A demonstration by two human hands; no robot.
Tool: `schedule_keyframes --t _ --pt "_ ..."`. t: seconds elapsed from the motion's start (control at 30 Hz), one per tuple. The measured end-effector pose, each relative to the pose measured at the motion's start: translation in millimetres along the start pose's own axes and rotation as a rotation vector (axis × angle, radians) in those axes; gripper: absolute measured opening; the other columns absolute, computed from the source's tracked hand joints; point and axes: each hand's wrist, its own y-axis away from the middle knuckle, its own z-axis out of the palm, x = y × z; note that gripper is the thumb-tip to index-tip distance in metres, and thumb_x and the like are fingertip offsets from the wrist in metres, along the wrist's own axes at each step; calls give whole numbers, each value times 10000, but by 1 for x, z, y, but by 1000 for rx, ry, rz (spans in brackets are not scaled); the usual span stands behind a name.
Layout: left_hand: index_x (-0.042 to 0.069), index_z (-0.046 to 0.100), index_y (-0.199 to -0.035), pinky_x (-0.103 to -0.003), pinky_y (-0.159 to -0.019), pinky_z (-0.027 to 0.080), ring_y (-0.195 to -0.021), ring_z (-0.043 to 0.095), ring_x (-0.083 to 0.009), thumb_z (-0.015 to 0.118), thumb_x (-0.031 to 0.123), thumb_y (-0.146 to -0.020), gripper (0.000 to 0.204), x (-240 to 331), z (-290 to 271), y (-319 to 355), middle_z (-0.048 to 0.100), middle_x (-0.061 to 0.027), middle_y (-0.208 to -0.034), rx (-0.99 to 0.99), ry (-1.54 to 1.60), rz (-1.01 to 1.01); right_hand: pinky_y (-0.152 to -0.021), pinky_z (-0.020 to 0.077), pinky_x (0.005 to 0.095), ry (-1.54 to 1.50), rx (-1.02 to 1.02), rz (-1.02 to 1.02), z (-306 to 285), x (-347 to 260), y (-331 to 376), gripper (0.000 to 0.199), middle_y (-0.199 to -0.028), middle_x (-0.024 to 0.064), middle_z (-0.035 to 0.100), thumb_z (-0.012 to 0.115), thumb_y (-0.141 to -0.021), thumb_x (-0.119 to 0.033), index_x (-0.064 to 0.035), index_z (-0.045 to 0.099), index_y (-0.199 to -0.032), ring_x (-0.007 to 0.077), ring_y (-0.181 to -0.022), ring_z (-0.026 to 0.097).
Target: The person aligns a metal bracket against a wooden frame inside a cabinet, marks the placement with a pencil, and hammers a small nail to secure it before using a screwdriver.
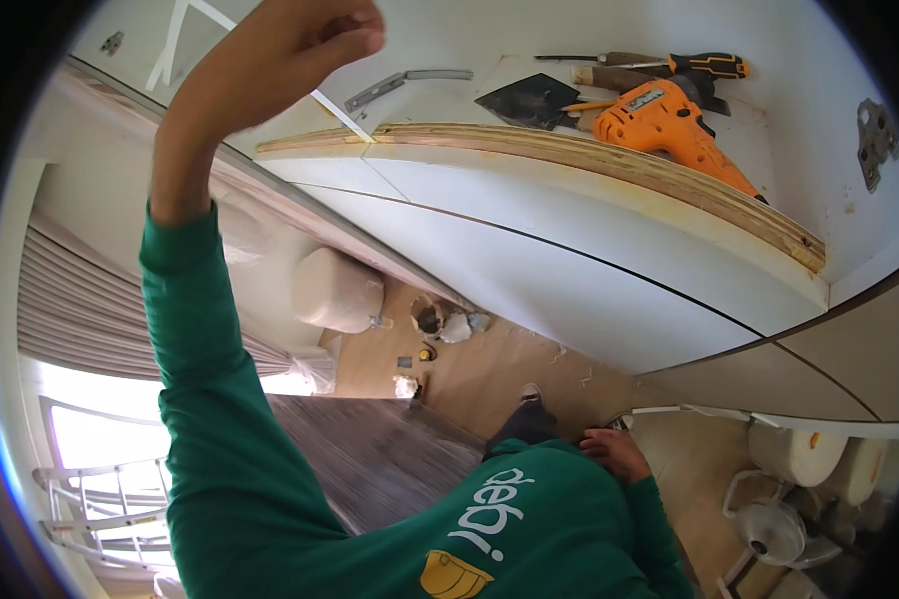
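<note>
We record the left hand (305,45) raised high toward the far left corner of the white cabinet top (829,90), fingers curled into a loose fist; whether anything sits inside the curl we cannot tell, since the palm faces away. It hangs just above a thin white strip (342,115) that runs diagonally across the top near that corner, and we judge the strip to be the piece in hand, though contact is not visible. The right hand (617,451) is low, near the waist of the green sweatshirt (270,479), fingers bent and resting against the body with nothing in them, probably bracing for balance while we stand well above the wooden floor (489,369). A plywood edge band (609,165) runs along the front edge of the cabinet top, which likely keeps the tools from sliding off. Behind it lie an orange drill (669,125), a dark trowel (529,100), a screwdriver with an orange and black handle (694,65) and a grey metal bracket (400,85); a metal hinge plate (874,140) sits toward the right edge. The bracket lies near the strip, close to the hand's reach. Below, a white sack (338,290) and small debris rest on the floor.
</note>
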Motion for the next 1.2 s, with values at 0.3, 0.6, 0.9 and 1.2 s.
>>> schedule_keyframes --t 0.3,0.6,0.9,1.2 --pt "-19 712 -1053 -281 -812 524 -877 652 -135 743 107 -981 148 33 71 181 691 -63 -929 181 944 -278 -831 602 386 -32 22 -34 -56 -7 -9 398 -1100 151 748 693 -1019 -329 -19 684 -1268 266 -946 730" --pt "9 744 -1212 -321 -842 548 -913 684 -159 743 252 -995 326 14 315 284 751 -65 -984 -544 686 -758 -759 610 334 -236 54 16 -115 50 -57 372 -1049 182 758 648 -1043 -240 60 636 -1262 280 -908 754" --pt "74 761 -1152 -278 -776 464 -890 612 -113 807 235 -952 261 9 210 182 698 -2 -981 760 317 -752 -761 599 327 -139 15 -6 -115 52 -69 377 -1071 183 759 645 -1037 -237 59 651 -1270 271 -921 748" --pt "84 773 -1224 -292 -733 502 -891 615 -125 760 187 -996 251 -8 160 90 673 -33 -1036 901 90 -333 -777 591 348 -205 6 -21 -91 42 -64 360 -1085 199 747 651 -1036 -242 40 642 -1260 302 -905 744"
